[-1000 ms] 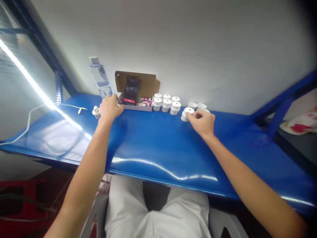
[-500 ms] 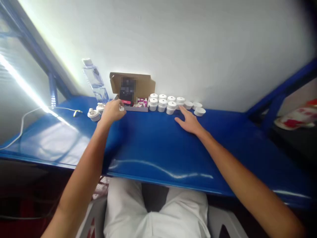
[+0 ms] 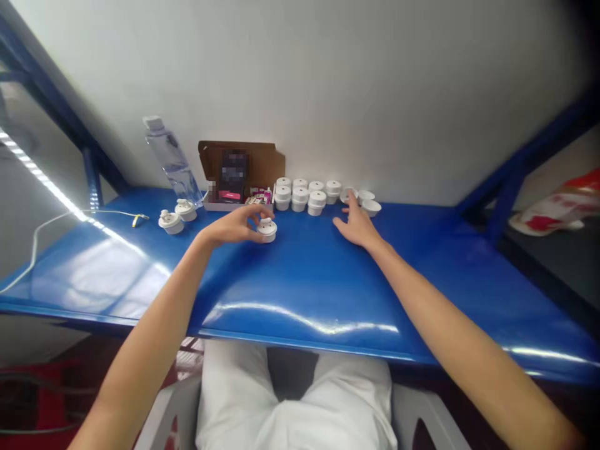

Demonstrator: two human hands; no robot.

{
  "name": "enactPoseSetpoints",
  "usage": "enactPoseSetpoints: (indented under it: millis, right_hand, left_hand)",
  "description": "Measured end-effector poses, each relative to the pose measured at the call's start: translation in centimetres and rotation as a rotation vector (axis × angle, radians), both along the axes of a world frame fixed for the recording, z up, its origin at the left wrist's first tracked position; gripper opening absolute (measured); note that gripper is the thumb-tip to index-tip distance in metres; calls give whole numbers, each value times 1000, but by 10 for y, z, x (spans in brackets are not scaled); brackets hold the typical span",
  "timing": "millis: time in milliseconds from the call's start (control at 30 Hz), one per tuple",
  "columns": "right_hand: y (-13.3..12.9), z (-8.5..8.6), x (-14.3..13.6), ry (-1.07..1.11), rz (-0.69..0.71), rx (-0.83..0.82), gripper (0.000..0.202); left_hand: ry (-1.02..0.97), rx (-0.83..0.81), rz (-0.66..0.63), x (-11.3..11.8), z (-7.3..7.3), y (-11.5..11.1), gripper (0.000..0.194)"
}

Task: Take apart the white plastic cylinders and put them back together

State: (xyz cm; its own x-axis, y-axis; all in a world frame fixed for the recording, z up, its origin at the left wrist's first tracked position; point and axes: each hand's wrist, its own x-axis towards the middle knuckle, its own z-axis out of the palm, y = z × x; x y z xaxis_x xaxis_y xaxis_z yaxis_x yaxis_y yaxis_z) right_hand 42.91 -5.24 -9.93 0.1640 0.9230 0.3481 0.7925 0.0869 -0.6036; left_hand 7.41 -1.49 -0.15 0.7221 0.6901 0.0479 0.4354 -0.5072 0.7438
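Note:
My left hand (image 3: 239, 225) holds a round white plug-like part (image 3: 267, 231) with a small raised piece on top, thumb and fingers at its side, just over the blue table. Two similar white parts (image 3: 171, 222) stand to the left. My right hand (image 3: 357, 226) reaches to a shallow white cup (image 3: 347, 196); its index finger touches the cup and the thumb is apart. Two more white cups (image 3: 370, 207) stand just right of it. Several capped round white units (image 3: 317, 203) stand in two rows between my hands.
An open cardboard box (image 3: 276, 164) with a dark pack and small pink-and-white items stands at the wall. Left of it is a clear water bottle (image 3: 173, 164). A white cable (image 3: 35, 244) runs along the left of the blue table (image 3: 300, 275). Blue frame bars (image 3: 539, 150) rise at both sides.
My left hand has moved right and toward me, bringing one white plug-like part away from beside the box. My right index finger has shifted onto a white cup.

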Motion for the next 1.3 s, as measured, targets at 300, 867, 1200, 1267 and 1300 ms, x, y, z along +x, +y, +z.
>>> enactPoseSetpoints:
  millis: [300,867,1200,1267,1300]
  right_hand:
    - [-3,8,-4,-50,-182,-16,68]
    - [-34,42,-52,127,74,114,39]
    - [-66,58,-94,499,426,87,30]
    - [-64,55,-88,510,464,18,37]
    - [-64,55,-85,528,487,-15,40]
  left_hand:
    - [46,64,44,5,-8,2,54]
    - [-34,149,99,36,-36,-11,64]
    - [-201,-26,6,63,-42,-41,61]
    - [-244,-85,38,60,-40,-38,66]
    - [-280,-123,54,59,-39,-37,68]
